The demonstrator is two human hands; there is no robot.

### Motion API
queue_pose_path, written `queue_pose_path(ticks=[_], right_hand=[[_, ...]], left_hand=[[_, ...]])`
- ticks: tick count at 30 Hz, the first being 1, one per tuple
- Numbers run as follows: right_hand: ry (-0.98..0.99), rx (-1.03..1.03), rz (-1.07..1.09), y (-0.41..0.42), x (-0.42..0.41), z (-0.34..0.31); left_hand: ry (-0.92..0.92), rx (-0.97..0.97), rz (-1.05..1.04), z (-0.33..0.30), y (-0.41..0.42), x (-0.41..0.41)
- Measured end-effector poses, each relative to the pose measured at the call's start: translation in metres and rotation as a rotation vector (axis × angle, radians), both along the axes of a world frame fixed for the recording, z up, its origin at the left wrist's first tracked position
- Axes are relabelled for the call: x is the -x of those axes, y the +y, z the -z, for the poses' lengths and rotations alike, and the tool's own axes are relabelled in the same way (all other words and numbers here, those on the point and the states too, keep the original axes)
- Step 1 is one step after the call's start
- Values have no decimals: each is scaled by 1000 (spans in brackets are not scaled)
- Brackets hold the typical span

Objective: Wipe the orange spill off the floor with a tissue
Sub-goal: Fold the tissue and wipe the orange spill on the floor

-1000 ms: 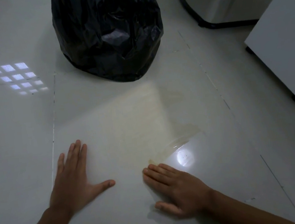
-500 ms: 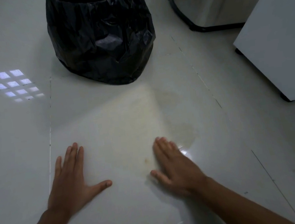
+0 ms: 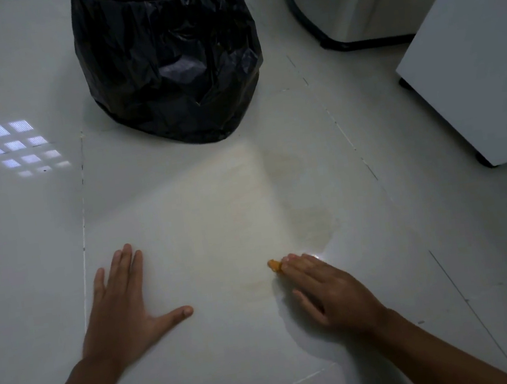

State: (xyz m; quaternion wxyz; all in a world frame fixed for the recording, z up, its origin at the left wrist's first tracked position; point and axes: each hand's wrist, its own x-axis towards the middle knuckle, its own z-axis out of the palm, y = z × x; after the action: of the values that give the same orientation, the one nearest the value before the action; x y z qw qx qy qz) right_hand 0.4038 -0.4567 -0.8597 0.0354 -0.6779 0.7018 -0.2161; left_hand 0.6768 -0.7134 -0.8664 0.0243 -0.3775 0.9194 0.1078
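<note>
A faint orange-yellow smear [image 3: 241, 206] spreads over the white floor tile in front of me, with a darker wet patch [image 3: 312, 226] on its right side. My right hand [image 3: 328, 291] lies flat on the floor at the smear's near right edge, fingers together and pointing up-left. A small orange-stained wad of tissue [image 3: 274, 265] pokes out from under its fingertips; the rest is hidden beneath the hand. My left hand [image 3: 122, 306] rests flat on the tile to the left, fingers spread, holding nothing.
A bin lined with a black plastic bag [image 3: 169, 61] stands just beyond the smear. A black chair base [image 3: 322, 33] lies at the back right, and a white cabinet [image 3: 473, 69] on feet sits at the right. Window light reflects on the floor at left.
My right hand has slid across the near edge of the smear and turned its fingers up-left; the orange tissue now shows at its fingertips. The left hand stays planted.
</note>
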Motion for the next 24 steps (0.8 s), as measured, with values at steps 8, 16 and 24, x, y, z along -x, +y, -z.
queue_pose_path(ticks=[8, 16, 24], right_hand=[[-70, -57, -133, -17, -37, 14], [12, -90, 150, -34, 11, -6], [-74, 42, -128, -49, -30, 4]], left_hand=[[15, 11, 2, -2, 1, 1], [3, -2, -6, -1, 1, -1], [3, 0, -13, -1, 0, 1]])
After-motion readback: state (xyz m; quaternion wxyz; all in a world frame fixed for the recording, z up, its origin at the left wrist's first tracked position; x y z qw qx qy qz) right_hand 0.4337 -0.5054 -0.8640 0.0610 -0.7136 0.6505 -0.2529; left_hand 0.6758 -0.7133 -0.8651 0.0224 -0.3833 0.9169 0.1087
